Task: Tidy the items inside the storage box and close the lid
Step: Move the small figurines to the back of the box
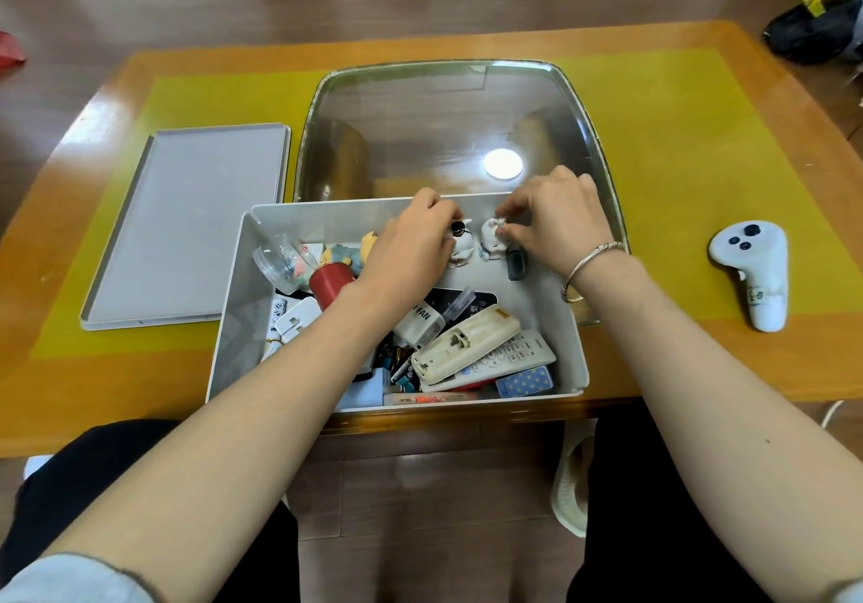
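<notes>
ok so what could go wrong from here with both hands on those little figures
1. The left hand and right hand each pinch a small white figurine; a loose grip could drop or knock them together.
2. The stacked remote may sit too high for the lid.

White storage box [567,322] w/ grey lid [187,224]; yellow-green mat [700,173] on orange-brown table [794,369]. Red can [329,282], blue dotted card box [525,380], poss. cream remote [467,343].
</notes>
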`<move>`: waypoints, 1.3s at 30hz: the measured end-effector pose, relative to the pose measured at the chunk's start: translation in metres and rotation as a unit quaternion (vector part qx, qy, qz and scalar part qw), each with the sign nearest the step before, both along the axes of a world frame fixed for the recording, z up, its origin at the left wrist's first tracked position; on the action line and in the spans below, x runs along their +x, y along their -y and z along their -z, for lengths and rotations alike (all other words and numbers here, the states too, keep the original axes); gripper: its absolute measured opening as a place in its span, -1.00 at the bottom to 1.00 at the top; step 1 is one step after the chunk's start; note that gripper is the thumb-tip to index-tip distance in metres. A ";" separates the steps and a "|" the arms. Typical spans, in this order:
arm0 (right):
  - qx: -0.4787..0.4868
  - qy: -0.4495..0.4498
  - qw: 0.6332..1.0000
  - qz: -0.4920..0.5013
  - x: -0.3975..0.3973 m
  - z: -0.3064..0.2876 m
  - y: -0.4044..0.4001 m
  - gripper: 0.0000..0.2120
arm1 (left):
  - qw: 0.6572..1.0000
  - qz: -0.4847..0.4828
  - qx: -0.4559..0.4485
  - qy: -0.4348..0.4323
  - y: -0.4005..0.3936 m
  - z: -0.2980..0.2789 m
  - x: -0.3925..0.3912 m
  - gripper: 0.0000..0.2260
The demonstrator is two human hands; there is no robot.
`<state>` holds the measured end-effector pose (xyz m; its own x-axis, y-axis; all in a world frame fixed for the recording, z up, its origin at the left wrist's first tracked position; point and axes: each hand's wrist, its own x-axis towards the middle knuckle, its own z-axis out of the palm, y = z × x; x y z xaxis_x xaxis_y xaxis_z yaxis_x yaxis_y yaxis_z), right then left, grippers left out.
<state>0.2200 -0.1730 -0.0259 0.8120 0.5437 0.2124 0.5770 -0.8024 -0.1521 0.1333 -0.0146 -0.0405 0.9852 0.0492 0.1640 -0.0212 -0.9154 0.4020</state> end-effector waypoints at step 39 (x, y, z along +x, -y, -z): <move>0.007 0.004 1.000 0.028 0.000 -0.004 0.004 -0.82 | 0.994 0.040 0.082 -0.065 0.005 0.003 -0.019 -0.49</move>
